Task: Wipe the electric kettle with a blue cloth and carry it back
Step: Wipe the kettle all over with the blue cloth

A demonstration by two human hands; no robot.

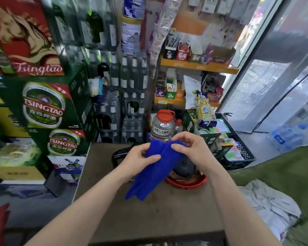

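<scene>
Holding the blue cloth (150, 167) up with both hands, left hand (138, 158) and right hand (190, 148) each pinching its top edge. I see the black kettle (184, 166) right under them on the worktop (149, 215), mostly hidden.

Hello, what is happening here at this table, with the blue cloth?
A person holds a bright blue fleecy cloth in both bare hands, the left hand and the right hand each pinching its upper edge, so that the rest hangs down above the brown table. Behind the cloth stands a black electric kettle on a round red tray, partly hidden. The cloth does not seem to be wiping the kettle yet.
</scene>
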